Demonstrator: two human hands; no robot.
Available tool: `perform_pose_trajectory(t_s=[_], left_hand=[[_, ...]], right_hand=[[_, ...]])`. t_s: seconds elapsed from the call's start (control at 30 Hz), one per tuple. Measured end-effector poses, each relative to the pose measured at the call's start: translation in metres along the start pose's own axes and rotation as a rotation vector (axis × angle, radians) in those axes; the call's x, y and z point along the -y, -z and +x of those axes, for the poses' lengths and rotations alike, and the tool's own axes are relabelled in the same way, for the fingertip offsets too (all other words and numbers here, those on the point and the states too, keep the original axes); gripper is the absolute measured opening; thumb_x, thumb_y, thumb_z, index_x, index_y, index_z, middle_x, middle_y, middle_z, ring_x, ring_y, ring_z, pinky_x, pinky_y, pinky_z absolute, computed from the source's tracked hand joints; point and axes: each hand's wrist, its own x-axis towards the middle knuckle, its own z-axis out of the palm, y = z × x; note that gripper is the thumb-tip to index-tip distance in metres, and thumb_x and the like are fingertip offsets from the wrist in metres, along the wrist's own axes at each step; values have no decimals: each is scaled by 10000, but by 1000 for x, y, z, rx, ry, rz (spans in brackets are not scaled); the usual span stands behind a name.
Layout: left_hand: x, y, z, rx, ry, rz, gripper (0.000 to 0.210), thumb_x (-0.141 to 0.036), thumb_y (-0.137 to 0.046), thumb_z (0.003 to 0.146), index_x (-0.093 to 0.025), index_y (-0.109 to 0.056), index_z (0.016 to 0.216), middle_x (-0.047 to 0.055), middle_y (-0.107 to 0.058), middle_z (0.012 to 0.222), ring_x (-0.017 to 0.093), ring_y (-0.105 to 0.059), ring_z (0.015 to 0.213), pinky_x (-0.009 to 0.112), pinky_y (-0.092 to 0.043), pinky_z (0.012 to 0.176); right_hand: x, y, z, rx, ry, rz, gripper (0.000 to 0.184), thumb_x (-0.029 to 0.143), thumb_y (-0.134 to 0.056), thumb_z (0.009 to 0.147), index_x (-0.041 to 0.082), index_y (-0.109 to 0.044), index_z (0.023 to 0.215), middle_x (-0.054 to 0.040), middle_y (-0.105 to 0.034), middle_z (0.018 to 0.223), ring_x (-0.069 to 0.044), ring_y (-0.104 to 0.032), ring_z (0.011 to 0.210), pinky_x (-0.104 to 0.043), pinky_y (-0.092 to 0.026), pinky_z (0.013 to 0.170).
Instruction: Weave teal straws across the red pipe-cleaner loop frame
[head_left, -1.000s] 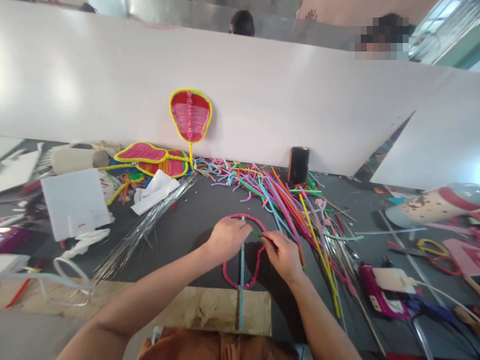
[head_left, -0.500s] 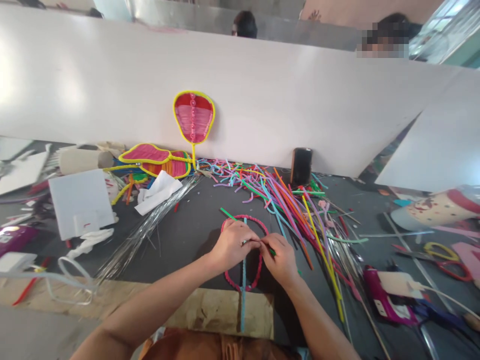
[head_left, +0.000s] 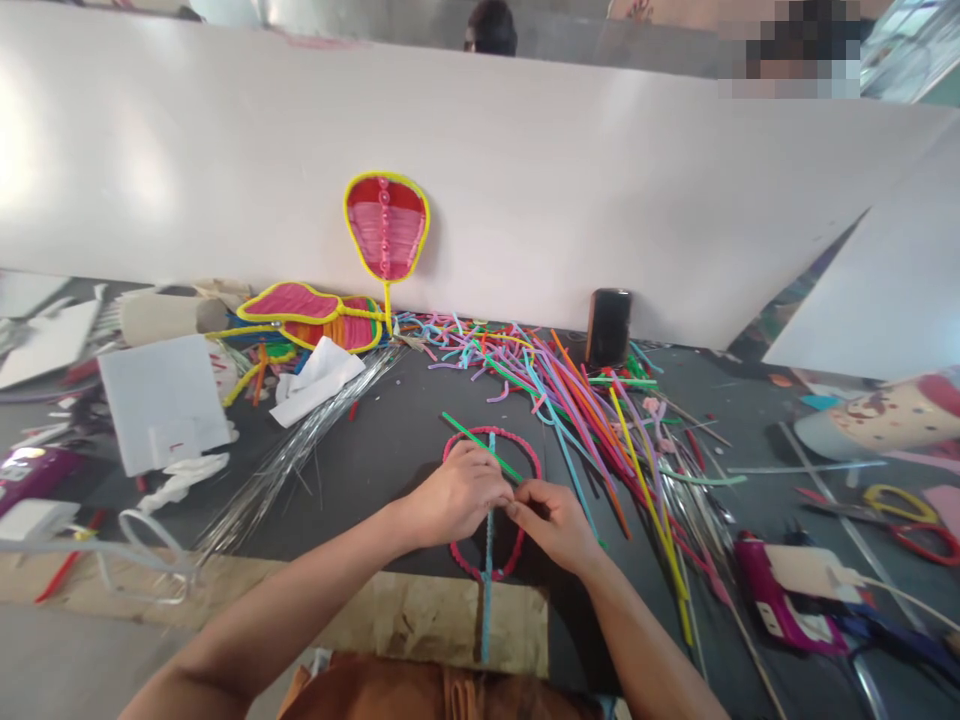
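We see a dark grey desk [head_left: 390, 465] with lots of things on it. A brown sheet [head_left: 390, 615] lies along the near edge. A pink loop [head_left: 538, 465] is in the near middle, and its blue stem [head_left: 487, 622] goes over the sheet. On the left we see thin silver wires [head_left: 289, 455], a folded white paper [head_left: 319, 388] and a crumpled tissue [head_left: 180, 483]. A messy heap of bright sticks [head_left: 574, 410] spreads from the far middle to the right. A black phone [head_left: 610, 328] stands on the far side. On the right we find scissors [head_left: 909, 540], a purple tool [head_left: 769, 590] and a spotted bottle [head_left: 874, 418].
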Motion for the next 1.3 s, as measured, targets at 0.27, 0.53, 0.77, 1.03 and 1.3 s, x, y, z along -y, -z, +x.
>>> perform_pose_trajectory(t_s=[0.27,0.53,0.77,1.03,1.3], left_hand=[[-10,3,-5,89,-61,400,120,-114,-414,795,-168,-514,757,41,-584,717,196,-514,777,541,-233,976],[-4,1,-13,96,95,267,130,-142,-390,830,-178,-511,798,12,-578,728,171,-521,735,469,-277,962],[8,-1,-20,5,247,161,317,-275,-367,931,-176,-527,675,-17,-575,644,128,-528,670,368,-318,929],[16,1,-34,16,252,45,233,-291,-446,914,-181,-587,764,-2,-632,734,134,-572,744,329,-340,901],[13,-2,-38,116,190,22,227,-278,-457,902,-183,-599,754,5,-636,719,142,-574,739,329,-352,890]], right_hand=[[-1,-6,1,36,31,-127,255,278,-547,836,174,-525,605,33,-494,566,-95,-451,536,-206,-336,517],[10,-1,1,108,107,-85,176,273,-520,876,179,-615,760,-13,-620,715,-128,-576,684,-230,-438,651],[35,12,-7,99,230,-221,143,208,-481,902,199,-622,924,-37,-646,868,-132,-612,806,-241,-487,729],[41,106,-21,-453,153,-1136,462,151,-467,843,140,-427,1303,-162,-542,1220,-292,-422,1229,-462,-352,1023],[-25,162,6,-60,-665,-1393,665,84,-464,740,48,-306,1384,-190,-443,1368,-330,-317,1319,-475,-327,1011]])
